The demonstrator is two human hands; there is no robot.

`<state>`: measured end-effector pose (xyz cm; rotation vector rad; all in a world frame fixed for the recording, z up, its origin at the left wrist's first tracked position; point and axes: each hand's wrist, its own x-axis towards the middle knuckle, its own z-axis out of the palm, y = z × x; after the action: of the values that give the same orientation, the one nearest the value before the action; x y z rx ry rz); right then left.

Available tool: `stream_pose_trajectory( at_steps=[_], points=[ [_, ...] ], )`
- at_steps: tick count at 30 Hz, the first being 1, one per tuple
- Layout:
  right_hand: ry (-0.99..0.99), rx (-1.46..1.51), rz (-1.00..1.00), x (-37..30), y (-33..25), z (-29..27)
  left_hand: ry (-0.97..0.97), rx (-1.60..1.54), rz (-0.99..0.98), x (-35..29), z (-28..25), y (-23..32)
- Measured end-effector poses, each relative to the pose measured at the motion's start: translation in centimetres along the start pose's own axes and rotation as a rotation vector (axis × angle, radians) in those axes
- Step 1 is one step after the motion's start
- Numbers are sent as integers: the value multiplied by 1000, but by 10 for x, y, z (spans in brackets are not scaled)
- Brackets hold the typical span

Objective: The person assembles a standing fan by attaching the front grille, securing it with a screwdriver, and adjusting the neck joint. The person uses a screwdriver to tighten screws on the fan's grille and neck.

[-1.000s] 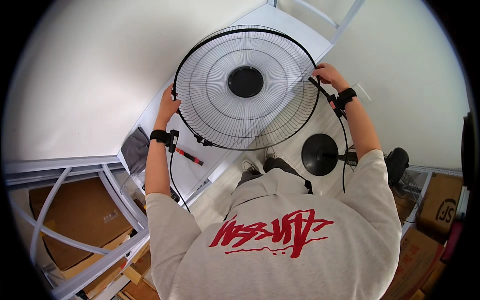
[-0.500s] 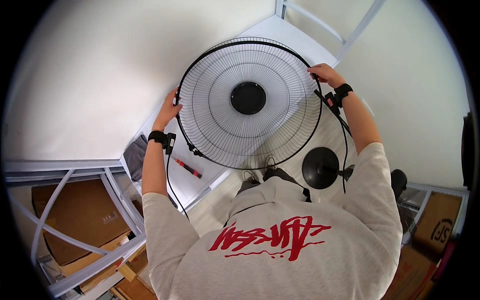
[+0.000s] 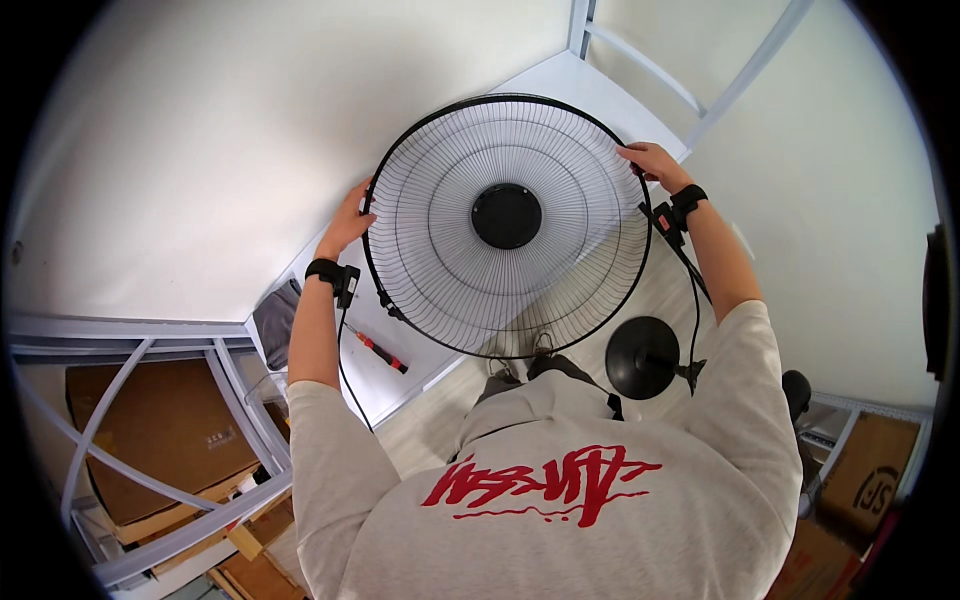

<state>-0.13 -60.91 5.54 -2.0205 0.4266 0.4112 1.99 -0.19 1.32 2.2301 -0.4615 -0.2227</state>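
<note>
Between my two hands is a large round wire fan grille with a black rim and a black disc at its centre. My left hand is closed on the rim at the grille's left side. At the upper right, my right hand grips the rim, thumb and fingers around it. A small black clip shows on the lower left of the rim. Near my left forearm, a red and black screwdriver lies on the white surface.
On the floor to the right stands a round black base. Both wrists wear black straps with cabled devices. A cardboard box sits behind the pale metal frame on the left; another box is at the right. Walls rise close behind the white surface.
The whole view has shifted a little, carrying the grille slightly down and right in it. The grille's tilt has changed slightly at its far edge. Both hands keep their hold.
</note>
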Motion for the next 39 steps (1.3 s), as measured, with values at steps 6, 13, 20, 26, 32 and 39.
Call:
stream_pose_trajectory(
  at_steps=[6, 13, 20, 26, 32, 39],
  points=[
    [48, -73, -131, 15, 8, -6, -8, 25, 5, 9, 3, 13],
    [227, -669, -450, 32, 10, 5, 6, -10, 9, 11, 1, 6],
    [219, -663, -422, 38, 11, 1, -85, -163, -202, 16, -4, 20],
    [105, -444, -348, 57, 9, 7, -66, -41, -106, 19, -5, 4],
    [142, -479, -388, 76, 12, 4, -18, 12, 10, 21, -3, 16],
    [226, -518, -528, 68, 11, 13, 103, 94, -154, 14, 6, 18]
  ],
)
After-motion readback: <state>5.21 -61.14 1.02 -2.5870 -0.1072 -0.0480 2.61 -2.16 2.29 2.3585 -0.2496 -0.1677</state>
